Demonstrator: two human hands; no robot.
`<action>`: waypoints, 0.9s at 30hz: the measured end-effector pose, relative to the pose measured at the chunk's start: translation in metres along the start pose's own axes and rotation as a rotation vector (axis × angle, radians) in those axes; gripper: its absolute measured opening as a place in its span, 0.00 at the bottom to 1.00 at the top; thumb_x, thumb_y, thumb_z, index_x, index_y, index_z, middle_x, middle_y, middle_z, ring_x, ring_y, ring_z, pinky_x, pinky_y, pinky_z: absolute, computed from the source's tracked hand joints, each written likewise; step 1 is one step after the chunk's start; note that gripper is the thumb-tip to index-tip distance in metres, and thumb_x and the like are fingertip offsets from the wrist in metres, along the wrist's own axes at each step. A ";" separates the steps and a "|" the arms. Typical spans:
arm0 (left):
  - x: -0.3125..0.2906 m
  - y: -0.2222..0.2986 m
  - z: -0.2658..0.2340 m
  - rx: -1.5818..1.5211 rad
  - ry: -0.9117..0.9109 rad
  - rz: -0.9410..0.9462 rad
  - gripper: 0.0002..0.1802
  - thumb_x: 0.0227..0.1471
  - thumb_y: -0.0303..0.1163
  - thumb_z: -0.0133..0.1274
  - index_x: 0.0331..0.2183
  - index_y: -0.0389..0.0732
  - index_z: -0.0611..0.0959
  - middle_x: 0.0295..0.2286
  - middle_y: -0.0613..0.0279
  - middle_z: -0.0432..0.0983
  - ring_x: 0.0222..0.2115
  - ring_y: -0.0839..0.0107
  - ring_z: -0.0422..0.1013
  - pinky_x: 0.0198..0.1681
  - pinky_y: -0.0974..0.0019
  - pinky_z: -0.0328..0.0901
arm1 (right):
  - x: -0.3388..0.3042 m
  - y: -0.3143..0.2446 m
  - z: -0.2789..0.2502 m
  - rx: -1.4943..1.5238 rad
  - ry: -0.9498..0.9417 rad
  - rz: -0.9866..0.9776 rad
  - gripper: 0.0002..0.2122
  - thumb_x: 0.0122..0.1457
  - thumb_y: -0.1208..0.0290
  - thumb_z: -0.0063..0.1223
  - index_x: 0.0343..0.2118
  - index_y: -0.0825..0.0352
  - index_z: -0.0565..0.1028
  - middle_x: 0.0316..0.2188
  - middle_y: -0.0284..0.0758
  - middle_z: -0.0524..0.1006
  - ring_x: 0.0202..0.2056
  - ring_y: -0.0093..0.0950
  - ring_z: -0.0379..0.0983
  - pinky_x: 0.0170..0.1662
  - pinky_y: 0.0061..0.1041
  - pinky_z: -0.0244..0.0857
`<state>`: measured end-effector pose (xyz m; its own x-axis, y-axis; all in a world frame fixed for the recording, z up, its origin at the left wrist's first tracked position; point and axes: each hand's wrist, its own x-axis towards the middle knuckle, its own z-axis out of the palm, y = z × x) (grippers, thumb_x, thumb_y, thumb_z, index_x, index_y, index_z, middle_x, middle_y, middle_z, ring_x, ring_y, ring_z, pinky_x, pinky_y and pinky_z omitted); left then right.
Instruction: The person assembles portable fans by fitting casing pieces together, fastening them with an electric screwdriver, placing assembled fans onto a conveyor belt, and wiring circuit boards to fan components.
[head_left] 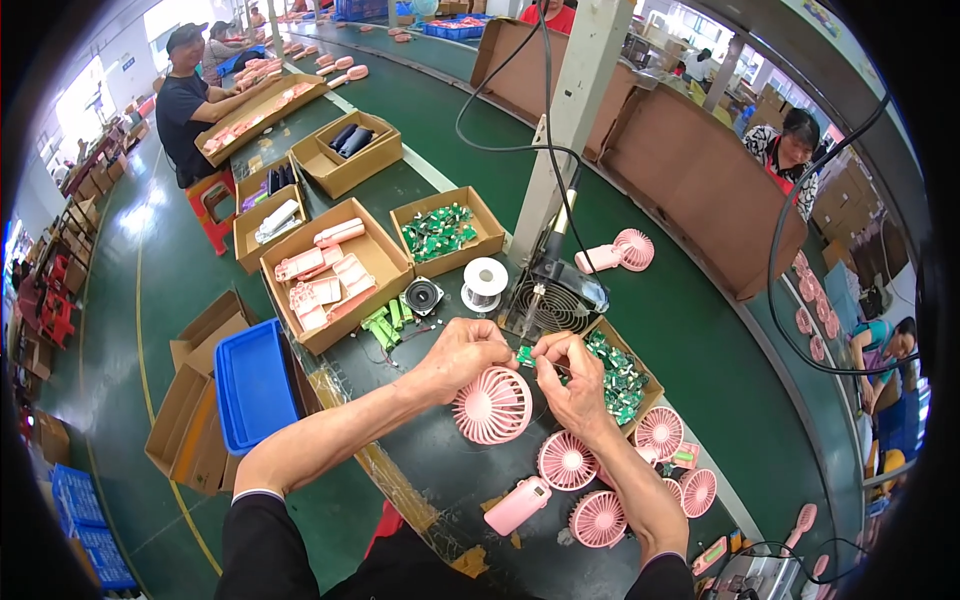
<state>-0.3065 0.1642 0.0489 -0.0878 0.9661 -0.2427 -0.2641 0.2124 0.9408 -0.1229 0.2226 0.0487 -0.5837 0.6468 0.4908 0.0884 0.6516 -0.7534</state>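
My right hand [572, 383] is closed, its thumb and fingers pinching a small green circuit board [526, 356]. My left hand [463, 352] is closed just beside it; what its fingertips grip is too small to make out. Right under my left hand is a pink fan head [492, 406] with a slatted round guard. A soldering iron [537, 300] points down just beyond my hands, in front of a black fan with a grille [553, 307]. More pink fan heads [567, 461] and a pink handle [517, 506] lie near my right forearm.
Cardboard boxes hold circuit boards [440, 232], more boards [617, 378] and pink casings [330, 275]. A solder spool [484, 284], a round speaker [423, 296] and green cells [384, 325] stand beyond my left hand. A post [570, 120] and hanging cables rise ahead. Co-workers sit along the line.
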 end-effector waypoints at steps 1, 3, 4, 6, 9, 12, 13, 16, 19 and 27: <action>0.000 0.000 0.001 0.003 0.003 -0.004 0.04 0.43 0.23 0.55 0.21 0.34 0.78 0.22 0.59 0.78 0.22 0.77 0.71 0.25 0.73 0.66 | 0.000 0.000 0.000 0.000 -0.002 0.002 0.08 0.52 0.86 0.51 0.29 0.70 0.64 0.30 0.38 0.74 0.25 0.23 0.72 0.29 0.22 0.68; -0.001 0.000 0.000 0.005 0.006 -0.004 0.04 0.43 0.23 0.55 0.22 0.34 0.78 0.22 0.59 0.78 0.22 0.77 0.71 0.25 0.73 0.66 | 0.001 -0.002 -0.001 -0.024 -0.008 -0.026 0.07 0.52 0.86 0.51 0.29 0.70 0.64 0.31 0.38 0.74 0.25 0.23 0.72 0.30 0.21 0.68; -0.001 -0.001 -0.001 0.008 0.007 -0.003 0.04 0.43 0.23 0.55 0.22 0.34 0.78 0.22 0.59 0.78 0.22 0.77 0.71 0.25 0.73 0.66 | 0.001 -0.002 0.000 -0.024 -0.009 -0.026 0.07 0.52 0.86 0.51 0.29 0.70 0.64 0.31 0.38 0.74 0.25 0.23 0.72 0.30 0.21 0.68; -0.001 -0.001 0.000 -0.001 0.005 0.007 0.03 0.43 0.23 0.55 0.22 0.34 0.78 0.22 0.59 0.78 0.22 0.77 0.71 0.25 0.73 0.66 | 0.000 -0.002 -0.001 0.001 -0.013 -0.010 0.07 0.53 0.86 0.50 0.29 0.70 0.64 0.32 0.38 0.74 0.26 0.22 0.72 0.30 0.21 0.68; 0.000 0.002 -0.001 0.015 -0.005 0.003 0.03 0.44 0.22 0.54 0.23 0.33 0.78 0.23 0.56 0.78 0.23 0.75 0.73 0.28 0.72 0.68 | 0.000 0.001 0.002 0.045 0.028 0.005 0.08 0.52 0.84 0.53 0.29 0.71 0.65 0.30 0.38 0.75 0.26 0.24 0.72 0.29 0.21 0.67; 0.003 0.005 -0.004 0.053 -0.011 -0.010 0.03 0.45 0.21 0.53 0.23 0.32 0.79 0.25 0.53 0.79 0.25 0.72 0.75 0.30 0.71 0.70 | 0.004 -0.002 0.002 0.103 0.027 0.078 0.08 0.52 0.84 0.53 0.29 0.70 0.65 0.30 0.38 0.75 0.28 0.25 0.73 0.31 0.22 0.68; 0.005 0.006 -0.005 0.068 -0.008 -0.013 0.03 0.44 0.21 0.52 0.23 0.32 0.79 0.25 0.53 0.79 0.25 0.72 0.75 0.30 0.71 0.70 | 0.005 -0.001 0.003 0.104 0.027 0.076 0.08 0.52 0.84 0.53 0.29 0.70 0.65 0.30 0.38 0.75 0.28 0.25 0.73 0.31 0.22 0.68; 0.007 0.007 -0.006 0.074 -0.028 -0.008 0.03 0.44 0.21 0.52 0.23 0.32 0.78 0.25 0.52 0.79 0.25 0.72 0.75 0.30 0.72 0.70 | 0.005 0.003 0.003 0.061 0.034 0.046 0.07 0.53 0.84 0.53 0.29 0.70 0.65 0.30 0.38 0.75 0.28 0.24 0.73 0.31 0.22 0.69; 0.009 0.006 -0.008 0.048 -0.031 -0.001 0.03 0.44 0.21 0.52 0.23 0.32 0.78 0.25 0.52 0.79 0.25 0.72 0.74 0.30 0.72 0.69 | 0.008 0.002 0.005 0.060 0.049 0.042 0.07 0.53 0.84 0.53 0.29 0.70 0.65 0.30 0.38 0.75 0.28 0.24 0.73 0.31 0.22 0.69; 0.012 0.009 -0.006 0.083 -0.025 -0.009 0.03 0.44 0.21 0.52 0.22 0.32 0.78 0.24 0.52 0.79 0.25 0.72 0.74 0.30 0.72 0.70 | 0.008 0.009 0.005 0.089 0.070 0.060 0.06 0.53 0.83 0.52 0.29 0.69 0.66 0.30 0.35 0.75 0.25 0.21 0.70 0.23 0.19 0.63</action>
<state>-0.3159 0.1771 0.0528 -0.0611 0.9672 -0.2467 -0.1840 0.2320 0.9552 -0.1305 0.2317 0.0440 -0.5214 0.7116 0.4709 0.0476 0.5752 -0.8166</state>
